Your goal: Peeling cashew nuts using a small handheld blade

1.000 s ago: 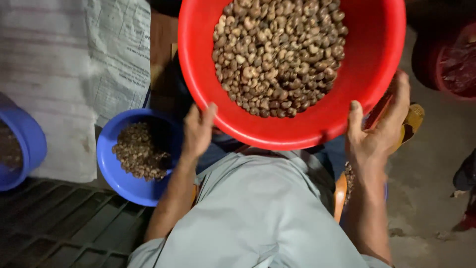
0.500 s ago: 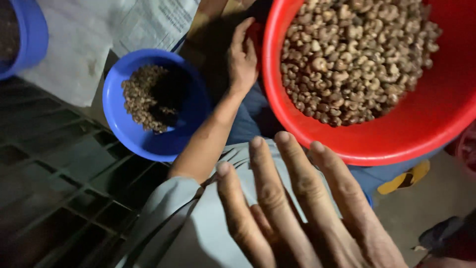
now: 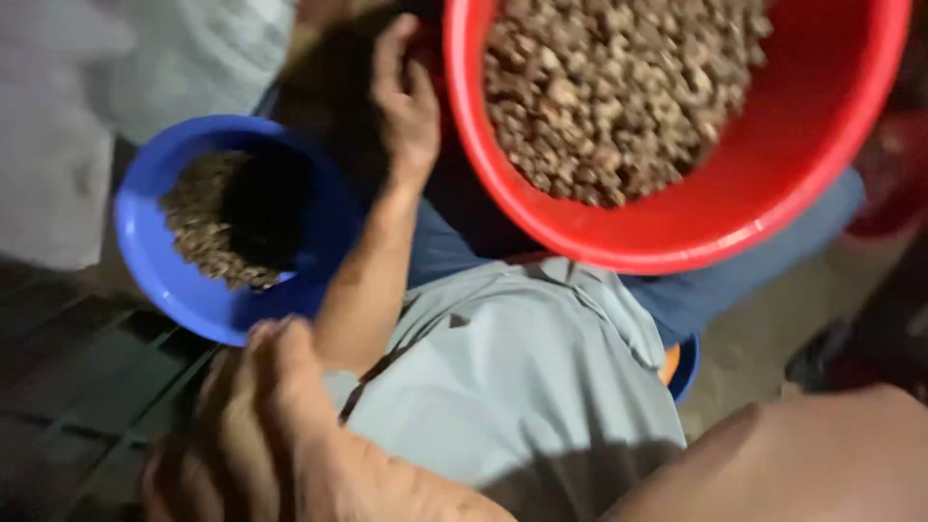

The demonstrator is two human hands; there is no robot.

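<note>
Fingers of the left hand curl on the rim of the red basin of nuts upon the lap, steadying it, I judge, while the blurred right hand, near the blue bowl, shows no grip that I can tell.

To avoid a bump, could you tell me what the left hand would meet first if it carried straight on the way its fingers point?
Probably nothing close: the left hand, beside the red basin, points into the dark gap between it and the white sack; depth is unclear.
</note>
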